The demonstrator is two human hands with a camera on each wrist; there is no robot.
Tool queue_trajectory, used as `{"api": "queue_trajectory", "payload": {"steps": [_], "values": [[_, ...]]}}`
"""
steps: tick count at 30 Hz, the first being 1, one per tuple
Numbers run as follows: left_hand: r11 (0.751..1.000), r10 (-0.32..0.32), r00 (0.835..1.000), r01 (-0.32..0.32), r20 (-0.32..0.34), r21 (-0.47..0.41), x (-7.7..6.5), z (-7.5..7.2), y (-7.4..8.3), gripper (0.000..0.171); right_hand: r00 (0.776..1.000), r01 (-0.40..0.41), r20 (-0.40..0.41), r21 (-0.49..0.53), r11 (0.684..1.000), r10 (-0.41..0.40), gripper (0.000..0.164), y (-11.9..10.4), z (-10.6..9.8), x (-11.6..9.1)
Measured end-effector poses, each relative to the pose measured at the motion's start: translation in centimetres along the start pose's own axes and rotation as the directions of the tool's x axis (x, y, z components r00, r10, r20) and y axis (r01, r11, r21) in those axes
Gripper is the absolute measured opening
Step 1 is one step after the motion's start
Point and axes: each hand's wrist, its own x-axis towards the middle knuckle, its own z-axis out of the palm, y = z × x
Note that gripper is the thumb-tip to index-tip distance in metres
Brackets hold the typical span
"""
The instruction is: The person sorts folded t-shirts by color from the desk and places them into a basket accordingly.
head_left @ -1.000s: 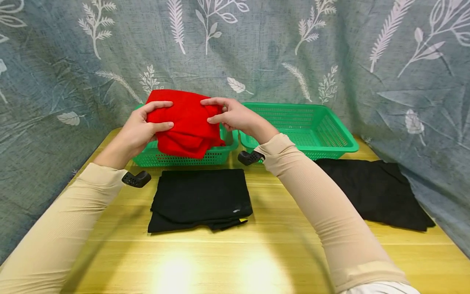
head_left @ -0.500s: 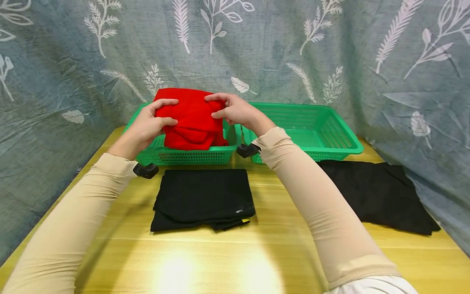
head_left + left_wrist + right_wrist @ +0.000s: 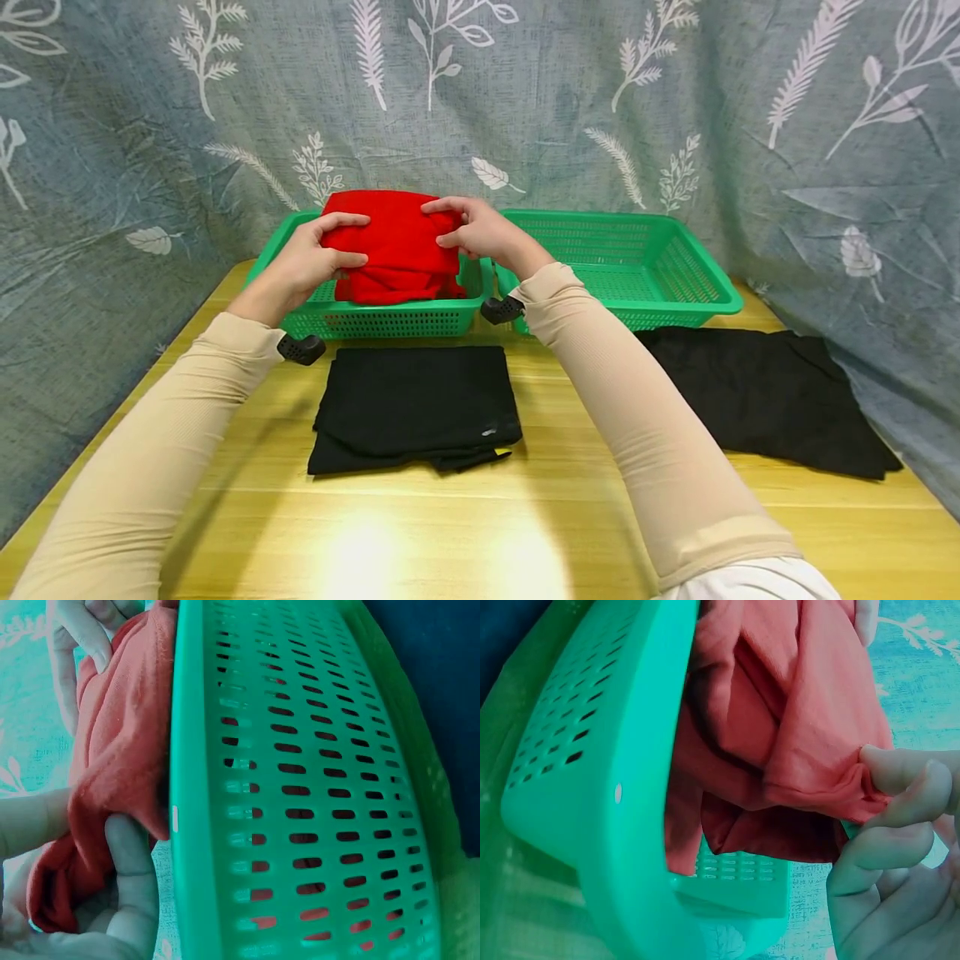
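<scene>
- Red cloth is pinched at both sides by left hand and right hand, over a green basket.
- Folded black cloth is laid on the desk, nearer the wearer than both hands.

Leaf-printed grey-blue curtain behind wooden table.

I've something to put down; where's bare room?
Bare: the yellow wooden table in front of the folded black cloth, between the beige sleeves; also the visible floor of the right green plastic basket. Crowded: the left green plastic basket, where the left hand and right hand hold the folded red cloth, and the table's right side, under the spread black cloth.
</scene>
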Motion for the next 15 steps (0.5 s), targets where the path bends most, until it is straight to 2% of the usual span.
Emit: {"api": "queue_trajectory", "payload": {"steps": [7,15], "values": [[0.998,0.02,0.998,-0.017,-0.056,0.061,0.6,0.0,-0.4,0.062,0.999,0.011,-0.04,-0.039,0.999,-0.013,0.053,-0.3,0.5,0.6],[0.993,0.001,0.999,0.005,-0.052,0.116,0.7,-0.3,-1.0,0.064,0.999,0.008,-0.053,-0.028,1.0,-0.009,0.053,0.1,1.2,1.1]]}}
